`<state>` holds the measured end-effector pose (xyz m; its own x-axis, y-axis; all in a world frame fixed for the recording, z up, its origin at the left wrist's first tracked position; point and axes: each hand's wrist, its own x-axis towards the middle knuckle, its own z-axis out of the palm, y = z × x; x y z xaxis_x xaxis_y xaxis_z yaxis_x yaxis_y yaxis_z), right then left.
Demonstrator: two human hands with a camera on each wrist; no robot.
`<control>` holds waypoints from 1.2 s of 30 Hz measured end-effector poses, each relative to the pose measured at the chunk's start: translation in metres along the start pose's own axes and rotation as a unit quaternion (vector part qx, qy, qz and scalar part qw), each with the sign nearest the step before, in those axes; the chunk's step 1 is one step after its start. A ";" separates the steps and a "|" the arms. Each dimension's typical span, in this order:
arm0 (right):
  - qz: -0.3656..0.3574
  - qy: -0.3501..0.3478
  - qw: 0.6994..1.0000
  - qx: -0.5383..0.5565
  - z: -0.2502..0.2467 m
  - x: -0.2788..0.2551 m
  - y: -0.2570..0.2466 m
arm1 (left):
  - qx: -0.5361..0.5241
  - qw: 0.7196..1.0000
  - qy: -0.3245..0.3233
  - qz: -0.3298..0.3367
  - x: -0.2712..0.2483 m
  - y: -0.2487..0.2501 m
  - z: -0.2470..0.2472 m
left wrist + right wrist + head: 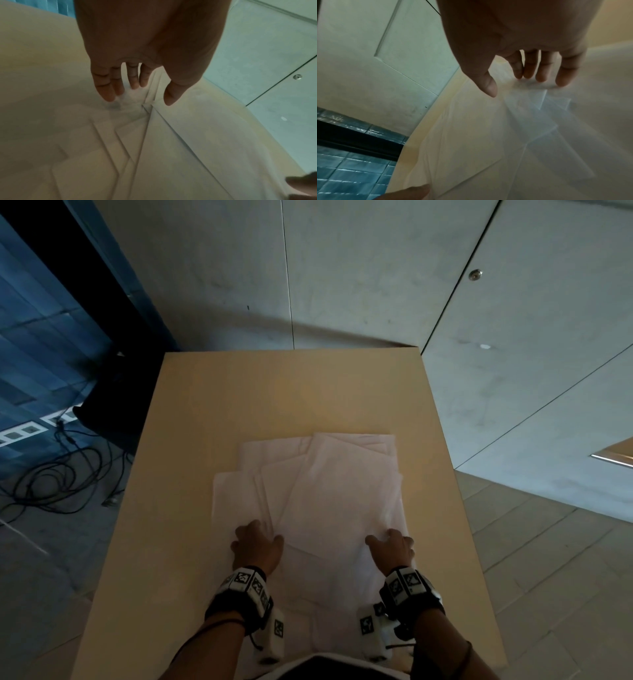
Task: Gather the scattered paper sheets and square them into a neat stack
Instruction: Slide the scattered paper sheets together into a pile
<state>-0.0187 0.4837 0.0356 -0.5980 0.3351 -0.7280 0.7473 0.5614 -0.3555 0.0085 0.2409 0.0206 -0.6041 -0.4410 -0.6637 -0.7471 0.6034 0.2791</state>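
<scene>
Several white paper sheets [318, 484] lie fanned and overlapping in the middle of the tan table [191, 412], their corners sticking out at different angles. My left hand [257, 542] rests on the pile's left side, fingers straight and slightly spread, fingertips [109, 96] touching the paper [154, 155]. My right hand [392, 544] rests on the right side, fingers [541, 75] extended down onto the sheets [471, 135], thumb held apart. Neither hand grips a sheet. The near edge of the pile is hidden under my wrists and the wrist cameras.
The table's far half [291, 385] is bare wood. Concrete wall panels [359, 268] stand behind it. Black cables [61, 474] lie on the floor to the left, beside a dark stand [113, 392]. Tiled floor [548, 559] runs along the right.
</scene>
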 end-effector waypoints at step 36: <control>-0.001 0.012 1.000 -0.017 0.001 0.024 -0.037 | -0.083 0.996 -0.023 0.005 0.038 0.017 -0.025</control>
<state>-0.0607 0.4701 0.0311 -0.6069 0.3517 -0.7127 0.7359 0.5873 -0.3369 -0.0345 0.2182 0.0171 -0.6005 -0.4026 -0.6909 -0.7795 0.4876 0.3933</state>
